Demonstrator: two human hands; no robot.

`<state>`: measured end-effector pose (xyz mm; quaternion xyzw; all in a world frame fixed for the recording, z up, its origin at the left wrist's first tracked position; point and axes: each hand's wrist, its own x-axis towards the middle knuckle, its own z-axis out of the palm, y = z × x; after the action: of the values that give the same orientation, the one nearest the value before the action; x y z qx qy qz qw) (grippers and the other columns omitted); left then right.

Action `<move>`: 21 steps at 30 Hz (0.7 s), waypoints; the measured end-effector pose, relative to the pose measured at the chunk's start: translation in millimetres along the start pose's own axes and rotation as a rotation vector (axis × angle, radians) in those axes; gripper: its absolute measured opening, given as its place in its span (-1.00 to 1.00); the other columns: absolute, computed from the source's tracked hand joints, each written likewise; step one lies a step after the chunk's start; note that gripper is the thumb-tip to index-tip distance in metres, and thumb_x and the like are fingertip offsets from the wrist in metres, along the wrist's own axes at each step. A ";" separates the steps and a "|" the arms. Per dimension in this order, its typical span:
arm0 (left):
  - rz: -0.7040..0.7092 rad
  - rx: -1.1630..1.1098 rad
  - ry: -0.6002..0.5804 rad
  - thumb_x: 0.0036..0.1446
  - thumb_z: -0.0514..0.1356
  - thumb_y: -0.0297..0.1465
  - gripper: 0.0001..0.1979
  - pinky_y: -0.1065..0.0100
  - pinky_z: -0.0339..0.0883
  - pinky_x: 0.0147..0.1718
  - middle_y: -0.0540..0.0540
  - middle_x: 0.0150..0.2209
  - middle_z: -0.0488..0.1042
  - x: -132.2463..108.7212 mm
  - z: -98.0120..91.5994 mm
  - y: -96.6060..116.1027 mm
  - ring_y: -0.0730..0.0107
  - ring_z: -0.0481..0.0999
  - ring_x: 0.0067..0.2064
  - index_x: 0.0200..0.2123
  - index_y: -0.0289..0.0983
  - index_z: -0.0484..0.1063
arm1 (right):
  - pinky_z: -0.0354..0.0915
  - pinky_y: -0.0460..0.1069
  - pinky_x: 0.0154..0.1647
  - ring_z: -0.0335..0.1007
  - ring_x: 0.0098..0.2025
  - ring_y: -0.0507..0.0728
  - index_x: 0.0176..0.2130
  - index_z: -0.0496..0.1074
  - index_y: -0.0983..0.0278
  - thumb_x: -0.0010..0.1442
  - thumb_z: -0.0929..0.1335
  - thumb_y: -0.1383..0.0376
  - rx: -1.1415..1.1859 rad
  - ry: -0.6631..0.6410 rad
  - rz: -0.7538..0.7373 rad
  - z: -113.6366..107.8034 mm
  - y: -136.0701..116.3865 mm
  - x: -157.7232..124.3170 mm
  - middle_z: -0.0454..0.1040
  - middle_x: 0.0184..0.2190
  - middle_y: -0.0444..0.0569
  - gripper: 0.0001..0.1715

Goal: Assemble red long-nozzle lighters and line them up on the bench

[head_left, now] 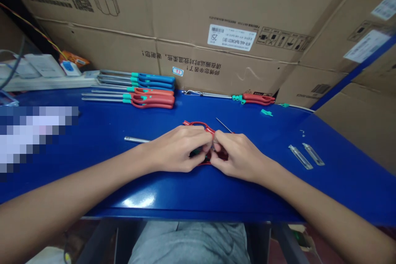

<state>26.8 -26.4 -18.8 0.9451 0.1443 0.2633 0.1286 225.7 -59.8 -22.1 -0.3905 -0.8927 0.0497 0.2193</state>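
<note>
While both hands (pixel 204 148) bend inward over the middle of the blue worktop (pixel 247 198), the work in hand is close fingering of a red plastic handle (pixel 198 123), an open loop-shaped piece lying flat near the front of the surface. The left hand (pixel 176 149) and right hand (pixel 238 156) are both clenched on it, their fingertips (pixel 213 135) almost meeting at its upper rim, though the exact pinch point is partly hidden. A dark green part (pixel 196 152) shows between the palms, and a thin steel rod (pixel 223 125) angles away behind the fingers. What the fingers are doing inside the handle cannot be seen. To the left, a short steel tube (pixel 136 139) lies just beyond the left hand. Farther back, long-necked tools with blue and red handles (pixel 151 90) stand in a neat row, and a single red handle with teal collars (pixel 253 99) lies apart. A small teal scrap (pixel 266 112) and two narrow metal strips (pixel 306 156) sit to the right. Open blue surface surrounds the hands on both sides, and the worktop's front edge runs close below the wrists, with cardboard cartons (pixel 154 20) walling off the rear.
</note>
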 end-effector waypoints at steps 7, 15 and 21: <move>0.003 -0.034 -0.003 0.10 0.08 -0.60 -0.89 0.43 0.21 -0.35 -0.03 -0.40 0.39 -1.1 0.7 -1.5 0.47 0.34 -0.38 -0.40 -0.29 0.30 | -0.01 -0.09 -0.52 0.29 -0.54 0.04 -0.30 0.05 0.19 0.04 0.28 0.41 -0.033 -0.020 0.038 -2.2 -1.4 1.2 0.33 -0.52 -0.21 -0.72; -0.015 -0.042 0.010 0.10 0.09 -0.59 -0.89 0.44 0.23 -0.35 -0.03 -0.39 0.40 -2.9 3.0 -2.9 0.48 0.36 -0.38 -0.40 -0.30 0.32 | 0.02 -0.09 -0.51 0.25 -0.55 0.04 -0.26 0.06 0.18 0.10 0.30 0.36 -0.008 -0.009 0.056 -3.1 0.2 -0.2 0.30 -0.53 -0.23 -0.73; -0.026 -0.040 0.029 0.15 0.07 -0.58 -0.87 0.45 0.25 -0.34 -0.05 -0.40 0.41 -3.1 3.7 -2.8 0.48 0.39 -0.37 -0.41 -0.32 0.34 | 0.09 -0.07 -0.46 0.29 -0.47 0.06 -0.29 0.07 0.19 0.02 0.32 0.35 0.010 -0.014 0.056 -7.5 -2.7 -1.3 0.33 -0.45 -0.18 -0.69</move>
<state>25.7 -25.5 -24.3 0.9365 0.1532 0.2783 0.1487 228.0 -63.3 -15.1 -0.4137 -0.8827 0.0630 0.2136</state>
